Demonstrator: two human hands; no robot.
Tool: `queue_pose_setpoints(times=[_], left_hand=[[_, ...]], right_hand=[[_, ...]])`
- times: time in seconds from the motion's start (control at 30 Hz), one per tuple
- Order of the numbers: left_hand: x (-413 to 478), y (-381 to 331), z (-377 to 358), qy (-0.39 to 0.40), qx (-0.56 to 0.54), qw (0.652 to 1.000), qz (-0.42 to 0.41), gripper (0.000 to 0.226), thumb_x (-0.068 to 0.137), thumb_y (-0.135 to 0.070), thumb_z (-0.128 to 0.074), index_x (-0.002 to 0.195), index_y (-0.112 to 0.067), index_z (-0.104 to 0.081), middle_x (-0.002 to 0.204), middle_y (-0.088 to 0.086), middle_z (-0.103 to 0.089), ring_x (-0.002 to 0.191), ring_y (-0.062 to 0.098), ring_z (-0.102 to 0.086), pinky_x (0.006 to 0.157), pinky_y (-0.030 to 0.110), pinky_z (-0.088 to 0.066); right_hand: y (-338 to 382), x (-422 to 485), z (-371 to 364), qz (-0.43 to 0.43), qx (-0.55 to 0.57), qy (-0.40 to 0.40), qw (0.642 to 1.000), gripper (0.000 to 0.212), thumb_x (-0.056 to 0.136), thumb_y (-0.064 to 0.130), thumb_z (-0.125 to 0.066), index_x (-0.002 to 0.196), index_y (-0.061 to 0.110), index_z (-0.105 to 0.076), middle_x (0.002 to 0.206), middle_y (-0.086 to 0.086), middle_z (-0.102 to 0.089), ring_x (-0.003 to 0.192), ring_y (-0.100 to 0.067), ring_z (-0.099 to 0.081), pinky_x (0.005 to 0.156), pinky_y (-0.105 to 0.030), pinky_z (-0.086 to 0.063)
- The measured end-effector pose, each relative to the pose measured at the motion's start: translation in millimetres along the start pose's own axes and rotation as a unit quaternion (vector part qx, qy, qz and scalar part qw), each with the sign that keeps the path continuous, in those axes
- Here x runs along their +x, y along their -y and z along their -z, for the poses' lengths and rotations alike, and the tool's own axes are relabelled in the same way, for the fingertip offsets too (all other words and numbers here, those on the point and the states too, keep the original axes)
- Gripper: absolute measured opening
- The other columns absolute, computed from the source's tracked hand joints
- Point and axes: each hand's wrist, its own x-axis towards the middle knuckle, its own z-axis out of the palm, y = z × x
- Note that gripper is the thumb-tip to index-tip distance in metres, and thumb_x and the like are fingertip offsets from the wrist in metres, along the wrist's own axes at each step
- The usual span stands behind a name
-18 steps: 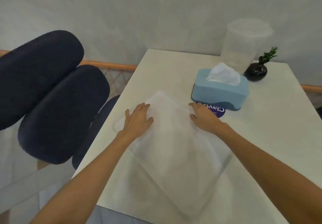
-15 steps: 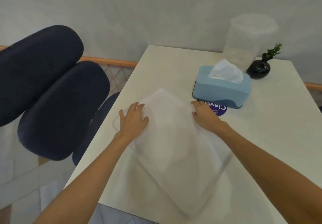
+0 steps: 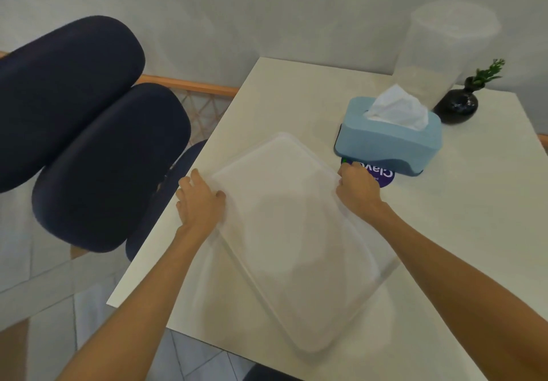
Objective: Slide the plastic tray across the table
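Under both sets of fingers lies a translucent plastic lid, rectangular with rounded corners, smooth and frosted, set askew on the matte cream table. The left hand rests on the lid's left edge, fingers slightly spread and nearly straight, thumb lying on the top face. The right hand holds the lid's far right corner, fingers curled over the rim; its fingertips are hidden. Both forearms run back toward the camera. Just beyond the right fingers sit a round purple sticker and a blue tissue box with white tissue rising from it. Farther out stand a tall clear container and a small glossy black vase. Left of the left hand are dark padded chairs.
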Motion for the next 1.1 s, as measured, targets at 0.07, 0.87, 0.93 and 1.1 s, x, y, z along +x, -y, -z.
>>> queue_pose_setpoints(times=[0.07, 0.87, 0.93, 1.1], left_hand=[[-5, 2, 1, 0.003, -0.028, 1.0, 0.012, 0.076, 0.085, -0.025, -0.066, 0.145, -0.004, -0.023, 0.14, 0.022, -0.033, 0.126, 0.04, -0.037, 0.1, 0.05, -0.045], [86, -11, 14, 0.031, 0.064, 0.989, -0.133, 0.021, 0.093, 0.002, -0.047, 0.105, 0.013, -0.06, 0.11, 0.032, -0.062, 0.101, 0.046, -0.059, 0.085, 0.045, -0.049], [105, -18, 15, 0.028, 0.06, 0.985, -0.162, 0.022, 0.092, 0.0, -0.049, 0.107, 0.013, -0.059, 0.112, 0.034, -0.059, 0.104, 0.048, -0.056, 0.087, 0.047, -0.047], [150, -35, 12, 0.062, 0.074, 0.97, -0.224, 0.018, 0.092, 0.004, -0.047, 0.097, 0.016, -0.059, 0.106, 0.035, -0.061, 0.098, 0.049, -0.058, 0.083, 0.05, -0.049]], right_hand=[[2, -3, 0, -0.002, -0.011, -0.005, 1.0, 0.025, 0.086, -0.001, -0.054, 0.111, -0.005, -0.055, 0.112, -0.021, -0.059, 0.1, -0.036, -0.058, 0.072, -0.04, -0.048], [34, 0, 0, -0.028, 0.082, 0.03, 0.996, 0.008, 0.084, -0.003, -0.047, 0.087, 0.001, -0.042, 0.087, -0.013, -0.048, 0.079, -0.032, -0.054, 0.064, -0.033, -0.041], [40, 8, 1, -0.044, 0.085, 0.028, 0.995, 0.011, 0.085, -0.002, -0.047, 0.096, -0.003, -0.049, 0.088, -0.013, -0.047, 0.078, -0.03, -0.049, 0.065, -0.033, -0.041], [52, 21, -5, -0.087, 0.093, 0.018, 0.992, 0.006, 0.086, 0.0, -0.048, 0.091, -0.002, -0.045, 0.086, -0.013, -0.047, 0.076, -0.029, -0.046, 0.065, -0.034, -0.041]])
